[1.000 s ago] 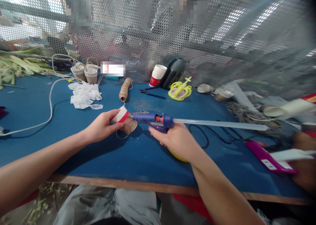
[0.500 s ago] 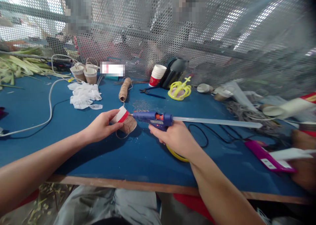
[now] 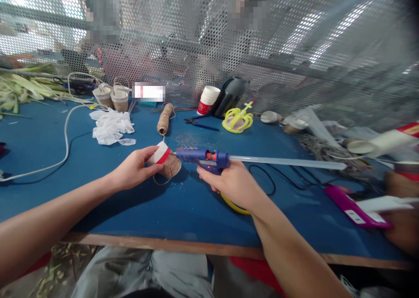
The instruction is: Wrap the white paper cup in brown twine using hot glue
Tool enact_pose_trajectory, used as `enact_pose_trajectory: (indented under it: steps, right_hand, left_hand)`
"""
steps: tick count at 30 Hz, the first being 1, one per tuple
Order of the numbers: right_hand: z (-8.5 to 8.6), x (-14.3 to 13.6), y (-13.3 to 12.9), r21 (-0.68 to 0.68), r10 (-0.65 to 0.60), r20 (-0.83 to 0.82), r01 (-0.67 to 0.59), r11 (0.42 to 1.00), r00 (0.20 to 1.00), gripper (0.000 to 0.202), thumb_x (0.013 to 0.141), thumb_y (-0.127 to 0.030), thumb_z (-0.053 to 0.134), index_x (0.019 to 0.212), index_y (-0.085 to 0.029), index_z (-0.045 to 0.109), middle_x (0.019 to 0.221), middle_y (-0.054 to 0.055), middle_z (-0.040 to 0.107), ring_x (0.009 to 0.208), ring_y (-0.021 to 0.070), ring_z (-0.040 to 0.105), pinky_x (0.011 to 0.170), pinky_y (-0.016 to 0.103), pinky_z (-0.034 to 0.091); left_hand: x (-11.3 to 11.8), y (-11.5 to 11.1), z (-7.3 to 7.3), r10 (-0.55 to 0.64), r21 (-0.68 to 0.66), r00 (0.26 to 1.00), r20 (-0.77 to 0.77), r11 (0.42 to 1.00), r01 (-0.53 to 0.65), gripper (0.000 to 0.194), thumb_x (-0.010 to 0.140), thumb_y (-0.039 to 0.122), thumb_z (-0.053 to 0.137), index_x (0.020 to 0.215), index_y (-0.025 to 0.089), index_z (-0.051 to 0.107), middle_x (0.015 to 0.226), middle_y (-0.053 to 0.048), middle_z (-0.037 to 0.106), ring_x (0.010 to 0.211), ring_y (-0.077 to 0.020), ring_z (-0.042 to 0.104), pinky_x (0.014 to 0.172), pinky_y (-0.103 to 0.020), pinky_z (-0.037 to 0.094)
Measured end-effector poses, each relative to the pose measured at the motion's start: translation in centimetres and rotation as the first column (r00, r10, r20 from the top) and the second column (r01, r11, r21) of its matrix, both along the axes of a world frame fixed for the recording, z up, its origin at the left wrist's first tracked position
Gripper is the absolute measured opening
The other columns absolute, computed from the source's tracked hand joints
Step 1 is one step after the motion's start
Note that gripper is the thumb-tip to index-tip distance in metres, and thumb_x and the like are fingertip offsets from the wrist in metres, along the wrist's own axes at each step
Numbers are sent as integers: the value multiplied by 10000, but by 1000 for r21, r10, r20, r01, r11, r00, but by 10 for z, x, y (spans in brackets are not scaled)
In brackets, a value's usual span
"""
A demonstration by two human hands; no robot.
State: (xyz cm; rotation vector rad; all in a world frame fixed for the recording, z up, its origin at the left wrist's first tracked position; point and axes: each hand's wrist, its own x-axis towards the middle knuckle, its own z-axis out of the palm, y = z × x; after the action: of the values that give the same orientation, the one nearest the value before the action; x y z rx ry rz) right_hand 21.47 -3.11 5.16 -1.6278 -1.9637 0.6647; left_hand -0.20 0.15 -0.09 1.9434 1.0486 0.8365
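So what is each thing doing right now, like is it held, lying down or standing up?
Glue gun: gripped by right hand, nozzle at the cup.
Paper cup: held in left hand, half wrapped in twine.
Twine spool: lying on the table.
Stacked cups: upright.
Pliers: lying flat.

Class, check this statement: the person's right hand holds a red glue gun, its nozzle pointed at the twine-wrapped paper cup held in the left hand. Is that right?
Not quite. The head view shows that the glue gun in the right hand is blue, not red. Its nozzle does point at the twine-wrapped paper cup held in the left hand.
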Motion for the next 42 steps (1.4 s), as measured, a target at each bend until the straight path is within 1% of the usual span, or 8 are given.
enact_pose_trajectory:
  steps: [10,15,18,24,30,38,42]
  right_hand:
    - [0,1,-1,7,18,-2,-18,1000,1000,268,703,-247,547,449,-191,482,354,-38,501,362,103,508,430,201,428]
    - [0,1,-3,-20,32,-7,-32,999,999,241,713,-237,546,481,-179,521,365,-42,507,346,91,491,422,197,413]
    - [1,0,-3,-32,48,-5,-48,998,999,222,717,-241,549,508,-170,545,369,-44,506,342,88,480,420,198,403]
    - [0,0,2,0,-22,-11,22,1000,1000,270,717,-240,554,460,-177,503,358,-35,499,353,91,490,440,200,411]
    - [0,0,1,-11,-22,-2,22,1000,1000,290,710,-236,555,436,-184,478,348,-36,491,348,88,484,432,195,410]
    - [0,1,1,-25,-4,-10,4,1000,1000,231,712,-253,552,496,-173,532,374,-32,514,356,94,497,433,198,412]
    - [0,1,2,1,-20,1,20,1000,1000,272,710,-256,554,455,-182,497,356,-29,501,353,99,494,439,209,411]
  left_hand:
    - [0,-1,2,9,-1,1000,-15,1000,-9,341,769,295,522,1066,129,549,981,-65,655,831,-200,598,750,-311,474]
    - [0,0,1,5,-15,1000,-1,1000,-5,343,769,288,521,1068,121,545,968,-73,657,831,-203,597,742,-320,476]
    - [0,0,1,9,-2,1000,-4,1000,-9,341,772,288,517,1067,121,547,970,-75,657,838,-206,599,748,-324,474]
    - [1,-1,2,-7,-3,1000,-6,1000,7,362,773,294,523,1086,112,539,988,-82,657,832,-205,607,737,-307,477]
    - [1,-2,3,0,-7,1000,4,1000,0,351,773,284,521,1074,106,540,992,-77,658,848,-206,603,761,-307,470]
    - [1,-2,4,20,15,999,-35,1000,-19,345,767,279,517,1064,106,548,969,-69,660,841,-206,598,748,-301,466]
    - [2,-2,3,15,11,999,-32,1000,-14,344,768,279,514,1062,105,549,959,-74,661,808,-198,599,732,-306,470]
